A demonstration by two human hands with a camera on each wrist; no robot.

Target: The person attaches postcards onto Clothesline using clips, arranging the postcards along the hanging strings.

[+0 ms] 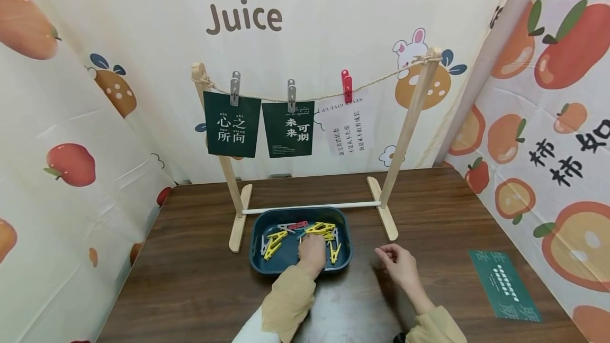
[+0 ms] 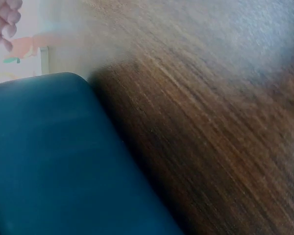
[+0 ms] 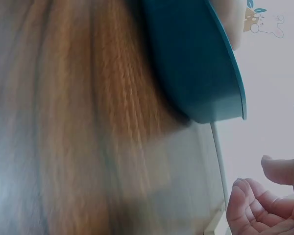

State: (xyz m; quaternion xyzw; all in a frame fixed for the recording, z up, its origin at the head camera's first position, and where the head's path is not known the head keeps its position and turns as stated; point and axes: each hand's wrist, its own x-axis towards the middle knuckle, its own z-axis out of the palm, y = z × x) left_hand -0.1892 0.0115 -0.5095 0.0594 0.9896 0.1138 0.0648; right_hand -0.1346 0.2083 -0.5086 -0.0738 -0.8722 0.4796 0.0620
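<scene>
My left hand (image 1: 312,252) reaches down into a dark blue tray (image 1: 256,266). Around it lie several yellow clothespins (image 1: 273,247), with grey and red ones among them. Its fingertips are hidden behind the hand, so whatever they touch is unseen. To the right of the tray, my right hand (image 1: 399,264) hovers above the table, its fingers loosely curled around nothing. The right wrist view shows that same hand (image 3: 264,205) with a gap between thumb and fingers. The tray's outer wall (image 2: 63,156) fills much of the left wrist view.
Behind the tray, a wooden stand (image 1: 410,126) carries a twine line. Grey clips hold two green cards (image 1: 232,131) there, and a red clip (image 1: 347,87) holds a white card (image 1: 345,128). Another green card (image 1: 506,286) lies on the table's right side.
</scene>
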